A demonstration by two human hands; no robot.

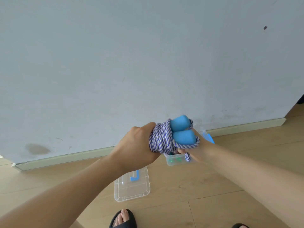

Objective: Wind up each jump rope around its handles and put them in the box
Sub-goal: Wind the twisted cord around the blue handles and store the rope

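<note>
Blue foam handles (pixel 181 131), two side by side, stood wrapped in purple-and-white braided rope (pixel 162 139), held above the clear plastic box (pixel 178 160) on the wooden floor (pixel 213 186). I noted my left hand (pixel 138 145) gripping the coils, fingers curled. My right hand (pixel 195 149) pinched the loose rope end. Clear lid (pixel 132 186) lay beside the box.

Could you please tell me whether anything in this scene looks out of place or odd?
Only small things: a brownish stain low on the wall at left, and the box lid lying off the clear box on the floor.
</note>
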